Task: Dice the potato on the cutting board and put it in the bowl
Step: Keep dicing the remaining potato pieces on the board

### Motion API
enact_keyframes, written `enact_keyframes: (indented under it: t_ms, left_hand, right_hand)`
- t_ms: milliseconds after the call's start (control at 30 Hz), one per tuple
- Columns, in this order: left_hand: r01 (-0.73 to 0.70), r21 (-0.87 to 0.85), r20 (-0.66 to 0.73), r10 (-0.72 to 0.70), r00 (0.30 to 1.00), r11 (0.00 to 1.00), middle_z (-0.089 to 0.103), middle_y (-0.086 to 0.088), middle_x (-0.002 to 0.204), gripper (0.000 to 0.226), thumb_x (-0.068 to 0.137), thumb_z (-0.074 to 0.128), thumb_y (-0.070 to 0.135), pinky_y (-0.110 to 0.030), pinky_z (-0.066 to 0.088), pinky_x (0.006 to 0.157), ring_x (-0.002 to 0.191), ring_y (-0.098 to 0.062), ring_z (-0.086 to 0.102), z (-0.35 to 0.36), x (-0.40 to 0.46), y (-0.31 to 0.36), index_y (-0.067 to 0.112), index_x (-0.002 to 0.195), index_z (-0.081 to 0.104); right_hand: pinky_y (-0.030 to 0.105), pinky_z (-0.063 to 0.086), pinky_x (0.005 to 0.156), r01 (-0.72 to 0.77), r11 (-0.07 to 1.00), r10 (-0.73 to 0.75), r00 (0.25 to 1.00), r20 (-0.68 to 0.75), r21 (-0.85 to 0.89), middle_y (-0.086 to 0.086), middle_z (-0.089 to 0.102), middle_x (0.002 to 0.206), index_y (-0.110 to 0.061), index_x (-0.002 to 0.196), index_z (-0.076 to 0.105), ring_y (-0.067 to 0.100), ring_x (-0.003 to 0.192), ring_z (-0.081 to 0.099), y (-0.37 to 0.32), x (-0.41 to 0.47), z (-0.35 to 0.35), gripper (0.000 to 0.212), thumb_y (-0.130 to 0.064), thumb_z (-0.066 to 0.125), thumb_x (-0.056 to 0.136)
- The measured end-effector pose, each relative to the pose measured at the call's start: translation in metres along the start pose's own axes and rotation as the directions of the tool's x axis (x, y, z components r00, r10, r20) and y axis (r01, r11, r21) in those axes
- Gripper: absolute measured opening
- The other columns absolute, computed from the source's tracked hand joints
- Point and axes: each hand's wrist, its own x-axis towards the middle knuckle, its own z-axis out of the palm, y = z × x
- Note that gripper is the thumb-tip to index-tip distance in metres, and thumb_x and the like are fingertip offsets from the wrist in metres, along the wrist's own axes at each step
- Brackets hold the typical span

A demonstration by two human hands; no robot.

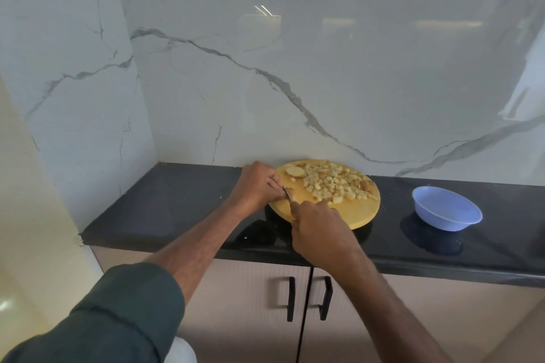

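Two hands work close: the left hand (pixel 258 186) pinches a small potato piece (pixel 290 192), the right hand (pixel 317 225) grips the steel knife (pixel 287 194); a slip could nick fingertips.

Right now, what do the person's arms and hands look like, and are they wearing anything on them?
Both hands are bare: no gloves, rings or watch show. The left hand leads back along a bare forearm to a dark green sleeve, pushed up in folds near the elbow. The right hand and its forearm are bare as far as the picture's edge; no sleeve shows on that side.
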Motion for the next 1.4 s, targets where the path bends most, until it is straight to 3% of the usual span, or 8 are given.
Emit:
enact_keyframes:
  t_ms: [167, 300, 500, 633, 800, 967, 1133, 1400]
  left_hand:
    - [-0.087, 0.106, 0.145, 0.071, 0.987, 0.991, 0.074, 0.010, 0.076, 0.035, 0.082, 0.077, 0.002, -0.035, 0.060, 0.084, 0.074, -0.023, 0.072, -0.003, 0.005, 0.007, 0.018, 0.114, 0.076]
    - [-0.124, 0.185, 0.253, 0.075, 0.965, 0.975, 0.059, 0.026, 0.074, 0.027, 0.084, 0.076, 0.003, -0.007, 0.043, 0.073, 0.072, 0.015, 0.058, -0.008, 0.010, 0.010, 0.016, 0.107, 0.079]
    - [-0.115, 0.182, 0.281, 0.061, 0.958, 0.977, 0.062, 0.027, 0.079, 0.023, 0.084, 0.077, 0.004, -0.009, 0.046, 0.074, 0.074, 0.011, 0.061, -0.009, 0.012, 0.008, 0.017, 0.104, 0.080]
    - [-0.129, 0.207, 0.270, 0.070, 0.960, 0.970, 0.067, 0.017, 0.089, 0.022, 0.086, 0.075, 0.004, -0.008, 0.045, 0.077, 0.078, 0.007, 0.059, -0.007, 0.013, 0.008, 0.015, 0.105, 0.079]
    - [-0.118, 0.199, 0.265, 0.063, 0.962, 0.973, 0.060, 0.025, 0.081, 0.022, 0.087, 0.076, 0.006, -0.011, 0.044, 0.078, 0.080, 0.007, 0.059, -0.006, 0.015, 0.004, 0.015, 0.107, 0.078]
    - [-0.114, 0.157, 0.255, 0.071, 0.964, 0.981, 0.073, 0.010, 0.083, 0.027, 0.086, 0.076, 0.004, -0.023, 0.056, 0.081, 0.080, -0.010, 0.069, -0.008, 0.013, 0.000, 0.016, 0.110, 0.077]
    - [-0.081, 0.143, 0.310, 0.033, 0.950, 0.987, 0.073, 0.005, 0.093, 0.044, 0.086, 0.075, 0.001, -0.011, 0.049, 0.075, 0.086, -0.009, 0.069, -0.018, 0.016, -0.004, 0.016, 0.126, 0.069]
    - [-0.094, 0.182, 0.402, 0.013, 0.915, 0.979, 0.065, 0.013, 0.099, 0.048, 0.087, 0.076, 0.008, -0.009, 0.044, 0.076, 0.092, 0.001, 0.062, -0.015, 0.019, 0.007, 0.019, 0.132, 0.065]
  right_hand:
    - [0.033, 0.050, 0.080, 0.009, 1.000, -0.009, 1.000, -0.008, 0.024, 0.006, 0.064, 0.111, -0.021, 0.143, 0.051, 0.020, 0.095, 0.057, 0.002, -0.005, -0.002, 0.039, -0.027, 0.043, 0.105]
    - [0.030, 0.045, 0.075, 0.024, 0.999, -0.024, 1.000, -0.014, 0.025, 0.003, 0.061, 0.101, -0.020, 0.143, 0.052, 0.017, 0.088, 0.053, 0.003, -0.010, -0.005, 0.039, -0.026, 0.042, 0.106]
    - [0.029, 0.040, 0.072, 0.018, 0.999, -0.018, 1.000, 0.003, 0.035, -0.001, 0.053, 0.097, -0.021, 0.147, 0.048, 0.014, 0.087, 0.049, 0.002, -0.016, -0.007, 0.041, -0.028, 0.040, 0.107]
    - [0.030, 0.048, 0.077, -0.001, 0.998, -0.001, 1.000, 0.030, 0.061, -0.001, 0.053, 0.101, -0.022, 0.147, 0.046, 0.014, 0.092, 0.051, 0.000, -0.021, -0.007, 0.041, -0.031, 0.041, 0.107]
    - [0.033, 0.056, 0.080, -0.037, 0.994, 0.036, 0.999, 0.012, 0.105, 0.002, 0.057, 0.105, -0.029, 0.151, 0.042, 0.017, 0.092, 0.056, 0.005, -0.032, -0.008, 0.043, -0.034, 0.040, 0.108]
    - [0.035, 0.056, 0.087, -0.010, 0.994, 0.013, 1.000, -0.027, 0.106, -0.002, 0.064, 0.105, -0.032, 0.153, 0.041, 0.015, 0.096, 0.058, 0.012, -0.047, -0.014, 0.044, -0.032, 0.040, 0.108]
    - [0.022, 0.054, 0.061, -0.102, 0.953, 0.127, 0.989, -0.073, 0.284, -0.006, 0.064, 0.075, -0.037, 0.141, 0.056, 0.011, 0.069, 0.063, 0.036, -0.059, -0.024, 0.037, -0.033, 0.051, 0.105]
    - [0.031, 0.057, 0.079, -0.171, 0.958, 0.195, 0.977, -0.085, 0.231, 0.001, 0.064, 0.102, -0.034, 0.153, 0.041, 0.016, 0.092, 0.061, 0.016, -0.048, -0.006, 0.046, -0.030, 0.041, 0.107]
